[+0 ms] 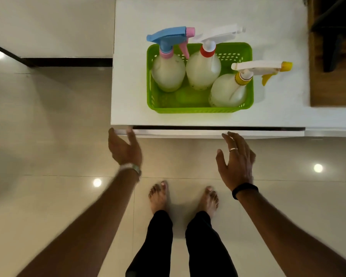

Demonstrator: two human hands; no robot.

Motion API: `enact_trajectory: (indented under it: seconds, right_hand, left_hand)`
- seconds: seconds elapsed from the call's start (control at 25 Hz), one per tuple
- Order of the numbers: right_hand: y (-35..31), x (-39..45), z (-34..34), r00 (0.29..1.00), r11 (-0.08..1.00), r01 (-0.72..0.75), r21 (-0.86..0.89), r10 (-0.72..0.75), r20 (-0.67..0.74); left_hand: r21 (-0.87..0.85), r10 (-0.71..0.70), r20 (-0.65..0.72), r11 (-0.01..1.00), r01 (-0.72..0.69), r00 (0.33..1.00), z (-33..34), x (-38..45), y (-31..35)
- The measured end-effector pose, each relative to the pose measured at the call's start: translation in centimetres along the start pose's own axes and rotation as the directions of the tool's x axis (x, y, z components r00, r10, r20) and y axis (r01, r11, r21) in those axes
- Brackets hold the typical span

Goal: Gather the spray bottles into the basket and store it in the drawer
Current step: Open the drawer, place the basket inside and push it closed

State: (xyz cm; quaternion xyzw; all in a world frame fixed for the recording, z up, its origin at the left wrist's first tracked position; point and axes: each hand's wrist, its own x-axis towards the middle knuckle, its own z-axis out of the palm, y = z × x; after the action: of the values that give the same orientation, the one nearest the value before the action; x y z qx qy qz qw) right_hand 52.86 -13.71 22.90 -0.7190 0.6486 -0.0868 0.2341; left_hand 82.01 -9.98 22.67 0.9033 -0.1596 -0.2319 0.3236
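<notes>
A green plastic basket (188, 108) stands on the white cabinet top (132, 80). Three pale spray bottles stand in it: one with a blue and pink trigger (168, 70) at the left, one with a white trigger and red collar (203, 68) in the middle, one with a white and yellow trigger (228, 90) at the right. The drawer front (218, 133) below the top edge is pulled out by a narrow gap. My left hand (125, 146) is open, fingers at the drawer's left corner. My right hand (236, 158) is open just in front of the drawer, holding nothing.
A brown wooden surface (332, 80) with a dark object on it lies at the right of the cabinet top. Glossy beige floor tiles (48, 136) spread around. My bare feet (184, 198) stand just in front of the cabinet. A dark baseboard (68, 61) runs along the left wall.
</notes>
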Motion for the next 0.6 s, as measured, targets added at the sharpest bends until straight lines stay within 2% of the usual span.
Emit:
enact_trajectory:
  seconds: [0.04, 0.08, 0.12, 0.16, 0.2, 0.24, 0.28, 0.36, 0.6]
  right_hand:
    - [-0.3, -0.1, -0.1, 0.999, 0.999, 0.031, -0.032, -0.031, -0.019]
    - [-0.5, 0.1, -0.3, 0.998, 0.996, 0.062, -0.064, -0.063, -0.014]
    - [-0.7, 0.7, -0.4, 0.996, 0.991, 0.089, -0.097, -0.087, 0.017]
    - [-0.7, 1.4, -0.4, 0.993, 0.984, 0.108, -0.139, -0.099, 0.07]
    - [-0.7, 2.3, -0.4, 0.986, 0.974, 0.122, -0.19, -0.097, 0.133]
    - [-0.7, 3.0, -0.4, 0.978, 0.961, 0.132, -0.244, -0.086, 0.19]
    - [-0.8, 3.4, -0.3, 0.971, 0.946, 0.14, -0.293, -0.073, 0.227]
    - [-1.0, 3.5, -0.1, 0.967, 0.932, 0.14, -0.333, -0.056, 0.25]
    - [-1.4, 0.3, 0.2, 0.934, 0.937, 0.083, -0.339, 0.046, 0.355]
  left_hand:
    - [0.11, 0.188, 0.031, 0.976, -0.19, 0.982, 0.3, -2.3, -0.3]
    - [0.192, 0.391, 0.128, 0.892, -0.409, 0.912, 0.8, -4.4, -0.7]
    - [0.229, 0.535, 0.289, 0.766, -0.6, 0.794, 1.4, -5.8, -1.0]
    - [0.23, 0.598, 0.454, 0.638, -0.735, 0.661, 2.0, -6.5, -1.0]
    - [0.226, 0.596, 0.585, 0.532, -0.816, 0.551, 2.6, -6.6, -0.9]
    - [0.242, 0.561, 0.669, 0.455, -0.857, 0.487, 3.0, -6.3, -0.5]
    - [0.277, 0.519, 0.716, 0.402, -0.873, 0.467, 3.3, -5.8, -0.1]
    - [0.345, 0.468, 0.747, 0.334, -0.877, 0.472, 3.3, -5.1, 0.5]
    - [0.415, 0.336, 0.793, 0.311, -0.855, 0.508, 2.5, -7.8, -0.5]
